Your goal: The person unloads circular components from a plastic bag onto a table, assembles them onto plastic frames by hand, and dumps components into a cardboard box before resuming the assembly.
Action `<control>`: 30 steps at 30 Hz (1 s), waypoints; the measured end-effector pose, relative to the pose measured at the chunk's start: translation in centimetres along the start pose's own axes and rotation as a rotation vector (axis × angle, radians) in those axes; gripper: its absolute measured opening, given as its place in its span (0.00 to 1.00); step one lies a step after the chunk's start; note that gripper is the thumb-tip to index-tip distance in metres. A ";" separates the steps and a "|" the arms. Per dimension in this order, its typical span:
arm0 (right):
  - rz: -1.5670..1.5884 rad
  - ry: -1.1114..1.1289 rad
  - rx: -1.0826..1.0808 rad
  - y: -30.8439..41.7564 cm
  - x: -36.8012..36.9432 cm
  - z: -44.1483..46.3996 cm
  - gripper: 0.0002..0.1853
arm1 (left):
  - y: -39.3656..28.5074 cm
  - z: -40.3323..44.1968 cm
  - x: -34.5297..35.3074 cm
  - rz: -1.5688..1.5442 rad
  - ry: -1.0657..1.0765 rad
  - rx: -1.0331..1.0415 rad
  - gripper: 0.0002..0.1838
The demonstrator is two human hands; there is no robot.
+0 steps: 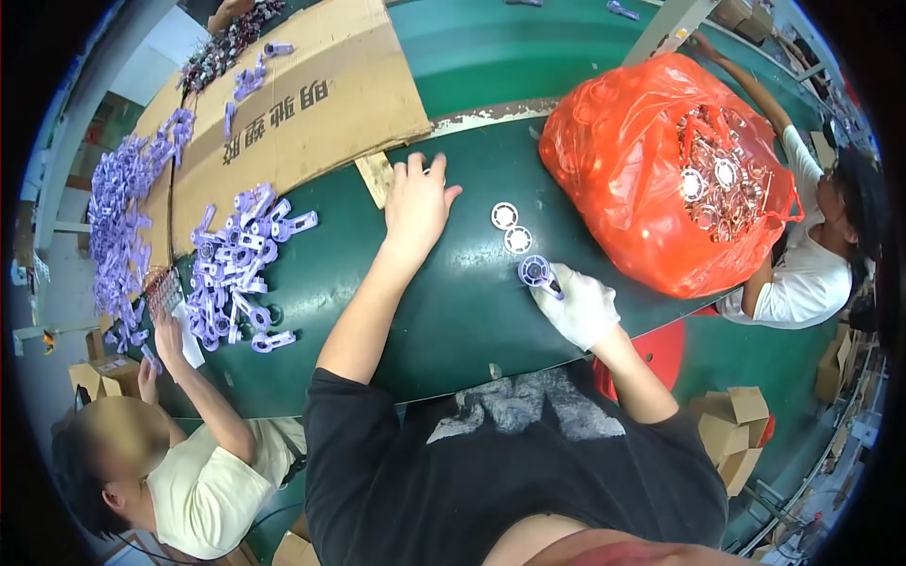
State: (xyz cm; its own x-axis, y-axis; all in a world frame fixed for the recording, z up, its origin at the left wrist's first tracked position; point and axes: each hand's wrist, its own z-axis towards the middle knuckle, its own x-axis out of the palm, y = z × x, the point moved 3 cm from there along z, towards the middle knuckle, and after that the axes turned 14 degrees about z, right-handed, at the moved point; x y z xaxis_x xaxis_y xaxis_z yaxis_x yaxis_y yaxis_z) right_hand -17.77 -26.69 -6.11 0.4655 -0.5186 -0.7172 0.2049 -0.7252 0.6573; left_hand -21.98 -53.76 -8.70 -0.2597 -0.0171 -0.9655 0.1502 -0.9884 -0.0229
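Observation:
My right hand (578, 307), in a white glove, grips a purple plastic part with a round head (535, 272) just above the green table (434, 321). Beyond it, two round white-and-metallic discs (511, 228) lie touching each other. My bare left hand (420, 203) reaches over the table with fingers apart, beside a short wooden strip (376, 179); nothing shows in its grasp. To its left spreads a loose pile of similar purple parts (231, 264).
A red plastic bag (613, 160) full of shiny copper-coloured rings and discs stands on the right. A cardboard sheet (302, 94) covers the far left, with a large heap of purple parts (127, 208) beside it. Co-workers sit at left (203, 481) and right (802, 255).

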 end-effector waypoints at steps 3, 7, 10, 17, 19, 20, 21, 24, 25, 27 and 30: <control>0.027 -0.005 -0.009 -0.6 -0.1 -0.2 0.19 | -0.6 -0.6 0.0 -0.162 0.014 0.125 0.22; 0.064 -0.001 -0.020 -1.4 0.4 0.2 0.19 | -2.0 -3.2 -3.3 -0.673 0.011 0.204 0.23; 0.046 0.030 -0.003 0.6 -0.6 0.4 0.20 | -3.0 -5.3 -6.0 -0.752 -0.079 0.309 0.23; -0.017 0.098 -0.073 3.4 -0.9 1.5 0.20 | -4.6 -8.0 -6.8 -0.832 -0.128 0.353 0.24; 0.003 0.099 -0.122 3.7 -0.9 1.4 0.21 | -4.7 -8.4 -6.5 -0.781 -0.159 0.366 0.26; -0.009 0.106 -0.112 3.8 -0.9 1.5 0.21 | -4.7 -8.6 -6.4 -0.795 -0.157 0.345 0.26; -0.005 0.104 -0.108 3.9 -0.8 1.5 0.21 | -4.7 -8.7 -6.3 -0.808 -0.155 0.326 0.27; -0.023 0.111 -0.083 3.9 -0.7 1.5 0.21 | -4.5 -9.1 -5.9 -0.809 -0.154 0.315 0.28; -0.018 0.104 -0.098 3.7 -0.6 1.4 0.21 | -4.5 -9.1 -5.9 -0.803 -0.155 0.319 0.28; -0.010 0.088 -0.131 3.3 -0.4 1.3 0.21 | -4.5 -9.4 -5.4 -0.889 -0.095 0.276 0.29; -0.045 0.080 -0.136 3.4 -0.4 1.2 0.20 | -4.5 -9.6 -5.7 -0.844 -0.136 0.228 0.27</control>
State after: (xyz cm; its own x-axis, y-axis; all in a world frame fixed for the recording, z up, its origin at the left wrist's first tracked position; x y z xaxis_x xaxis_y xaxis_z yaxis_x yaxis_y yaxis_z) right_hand -18.29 -29.51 -3.86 0.5192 -0.4451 -0.7296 0.3397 -0.6758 0.6541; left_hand -12.04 -47.80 -5.63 -0.3113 0.7285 -0.6102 -0.3330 -0.6850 -0.6480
